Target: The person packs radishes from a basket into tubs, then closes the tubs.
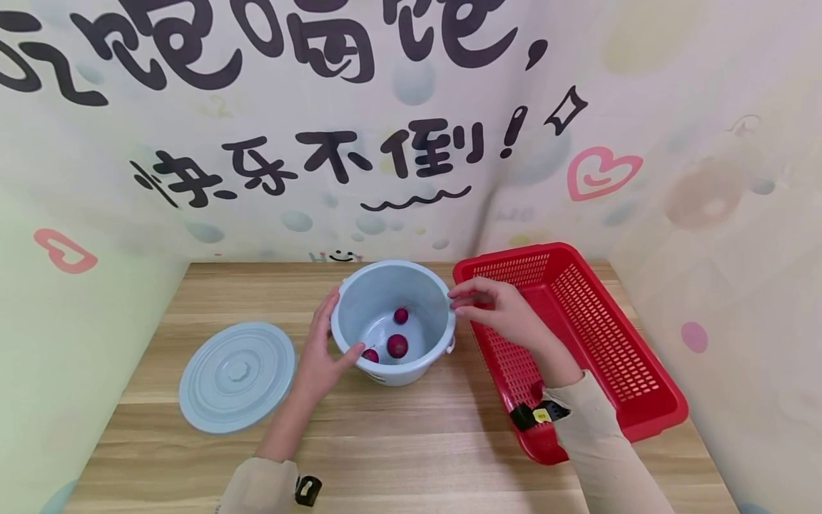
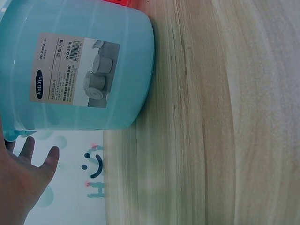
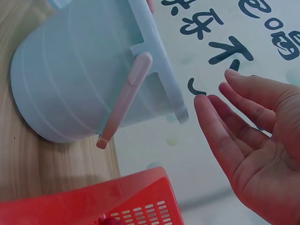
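Note:
A light blue bucket [image 1: 393,285] stands upright on the table, with three small round dark red items, radish-like [image 1: 397,346], on its bottom. My left hand [image 1: 321,357] rests against the bucket's left side, its thumb at the front rim; in the left wrist view its fingers are spread beside the bucket. By the right rim is my right hand [image 1: 501,310], fingers loosely extended and holding nothing; the right wrist view shows a gap between them and the rim. Beneath my right forearm lies a red perforated basket [image 1: 642,407], where another dark red item [image 1: 536,389] is partly hidden.
A round light blue lid [image 1: 237,371] lies flat on the wooden table [image 1: 411,442], left of the bucket. The bucket's handle [image 3: 124,101] hangs down its side. A printed wall [image 1: 385,235] borders the table's back edge.

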`<state>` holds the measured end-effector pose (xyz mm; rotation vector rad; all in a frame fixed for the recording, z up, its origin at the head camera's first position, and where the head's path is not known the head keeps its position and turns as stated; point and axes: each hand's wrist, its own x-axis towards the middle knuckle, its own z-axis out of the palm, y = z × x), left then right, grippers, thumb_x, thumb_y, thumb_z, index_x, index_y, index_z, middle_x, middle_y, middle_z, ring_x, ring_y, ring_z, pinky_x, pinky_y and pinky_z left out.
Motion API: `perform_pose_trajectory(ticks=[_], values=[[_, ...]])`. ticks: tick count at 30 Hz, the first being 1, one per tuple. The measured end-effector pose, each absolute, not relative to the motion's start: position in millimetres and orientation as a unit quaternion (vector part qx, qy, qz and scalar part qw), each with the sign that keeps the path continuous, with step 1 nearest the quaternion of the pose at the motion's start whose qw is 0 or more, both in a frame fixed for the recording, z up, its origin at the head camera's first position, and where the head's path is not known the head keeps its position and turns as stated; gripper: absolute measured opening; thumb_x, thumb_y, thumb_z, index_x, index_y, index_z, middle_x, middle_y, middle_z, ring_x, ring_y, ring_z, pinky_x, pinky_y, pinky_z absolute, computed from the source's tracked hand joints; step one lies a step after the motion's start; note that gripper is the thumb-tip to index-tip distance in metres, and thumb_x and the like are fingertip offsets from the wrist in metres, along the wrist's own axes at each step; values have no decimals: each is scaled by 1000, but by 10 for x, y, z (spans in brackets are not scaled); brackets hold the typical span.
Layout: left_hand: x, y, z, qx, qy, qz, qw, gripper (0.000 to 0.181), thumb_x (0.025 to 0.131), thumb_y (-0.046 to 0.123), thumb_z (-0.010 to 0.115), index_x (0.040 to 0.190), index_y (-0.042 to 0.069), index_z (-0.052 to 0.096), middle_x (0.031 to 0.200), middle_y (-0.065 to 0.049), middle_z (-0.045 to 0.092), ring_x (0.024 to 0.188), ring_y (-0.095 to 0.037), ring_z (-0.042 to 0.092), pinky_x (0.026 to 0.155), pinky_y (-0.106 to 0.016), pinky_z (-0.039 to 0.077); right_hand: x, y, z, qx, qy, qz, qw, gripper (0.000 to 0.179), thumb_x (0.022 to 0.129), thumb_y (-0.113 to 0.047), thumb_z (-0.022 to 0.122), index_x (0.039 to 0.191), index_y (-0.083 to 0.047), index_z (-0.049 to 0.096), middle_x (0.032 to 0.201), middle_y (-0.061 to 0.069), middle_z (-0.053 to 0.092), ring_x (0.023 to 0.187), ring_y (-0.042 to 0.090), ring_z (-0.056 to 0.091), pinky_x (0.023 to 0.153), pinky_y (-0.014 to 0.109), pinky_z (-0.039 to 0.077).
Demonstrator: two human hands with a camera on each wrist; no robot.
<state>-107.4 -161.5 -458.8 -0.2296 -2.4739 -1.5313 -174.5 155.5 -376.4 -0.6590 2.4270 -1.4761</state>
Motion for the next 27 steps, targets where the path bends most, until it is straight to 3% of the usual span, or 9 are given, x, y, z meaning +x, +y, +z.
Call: perform_pose_trajectory(ticks=[11,22,27], values=[[-1083,-1610,-4608,-77,-846,-515,111,92,84,22,74,159,22,23,166,-3,22,143,-30,39,106,-54,47,-1625,1838,-3789,-215,842,-488,80,31,92,-16,70,122,-11,68,120,14,71,104,20,70,87,21,58],[-1085,-1607,-4611,-80,-843,-520,111,91,84,21,74,159,23,23,166,-3,22,144,-31,37,107,-56,46,-1418,2156,-3864,-207,837,-501,67,28,94,-12,67,121,-5,67,120,13,70,101,6,68,87,17,56],[-1083,-1607,-4611,-78,-844,-520,108,91,84,21,74,159,23,22,167,0,21,145,-31,36,108,-56,45,-1338,2286,-3951,-202,831,-514,63,28,96,-10,64,122,0,65,117,1,70,97,4,69,84,20,58]])
